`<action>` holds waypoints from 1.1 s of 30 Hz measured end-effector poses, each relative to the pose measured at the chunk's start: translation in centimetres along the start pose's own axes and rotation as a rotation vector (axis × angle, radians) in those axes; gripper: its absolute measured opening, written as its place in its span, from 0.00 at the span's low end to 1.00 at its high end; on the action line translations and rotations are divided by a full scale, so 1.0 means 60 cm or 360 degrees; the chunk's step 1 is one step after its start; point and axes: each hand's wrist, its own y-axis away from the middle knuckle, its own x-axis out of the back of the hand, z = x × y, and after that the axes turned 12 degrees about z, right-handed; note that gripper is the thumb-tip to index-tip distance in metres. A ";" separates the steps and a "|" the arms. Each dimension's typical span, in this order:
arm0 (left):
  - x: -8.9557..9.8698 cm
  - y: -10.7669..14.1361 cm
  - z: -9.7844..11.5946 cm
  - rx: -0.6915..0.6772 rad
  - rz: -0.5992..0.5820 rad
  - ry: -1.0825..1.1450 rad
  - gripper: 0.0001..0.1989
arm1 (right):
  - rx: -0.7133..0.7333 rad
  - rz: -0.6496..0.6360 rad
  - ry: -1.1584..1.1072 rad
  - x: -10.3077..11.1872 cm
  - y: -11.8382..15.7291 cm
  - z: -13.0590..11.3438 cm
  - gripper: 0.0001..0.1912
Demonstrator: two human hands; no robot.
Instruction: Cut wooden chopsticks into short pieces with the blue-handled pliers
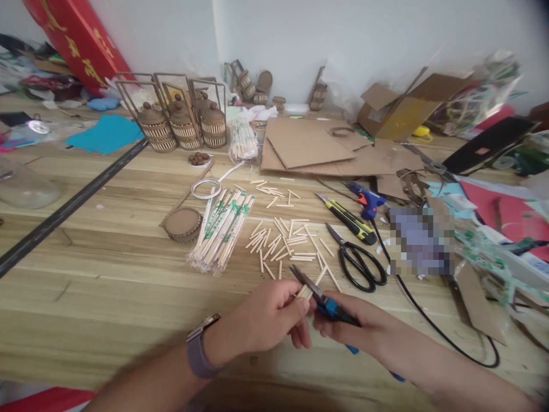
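My left hand, with a watch at its wrist, pinches a few pale wooden sticks between thumb and fingers. My right hand is wrapped round blue-and-black-handled pliers. Their metal jaws point up and left, right beside the sticks; whether they touch the wood I cannot tell. Just beyond both hands, short cut stick pieces lie scattered on the wooden table. Wrapped disposable chopsticks lie in a bundle to the left of these pieces.
Black-handled scissors, a yellow-black utility knife and a blue glue gun lie at the right, with a black cable. A round cardboard piece and a tape roll are left. Lidded miniature baskets and cardboard sheets stand behind.
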 end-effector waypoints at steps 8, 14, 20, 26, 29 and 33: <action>-0.002 -0.005 -0.003 0.0092 -0.0047 0.0048 0.18 | -0.0261 -0.0048 -0.0193 0.005 0.006 -0.011 0.07; 0.002 0.002 0.009 0.0048 -0.0036 -0.0116 0.15 | -0.0274 -0.0067 -0.0219 0.001 0.004 -0.012 0.09; 0.005 0.003 0.008 -0.0066 0.0003 -0.0195 0.14 | -0.0213 0.0000 -0.0155 -0.007 -0.002 0.004 0.04; 0.006 0.002 0.004 -0.0105 0.0021 -0.0207 0.15 | -0.0185 -0.0006 -0.0091 -0.008 -0.002 0.002 0.05; 0.009 0.001 0.006 -0.0125 0.0062 -0.0215 0.15 | -0.0123 0.0030 -0.0044 -0.001 0.000 -0.010 0.07; 0.020 0.000 0.014 -0.0181 0.0277 -0.0200 0.16 | -0.0095 0.0140 0.0029 0.017 0.001 -0.008 0.12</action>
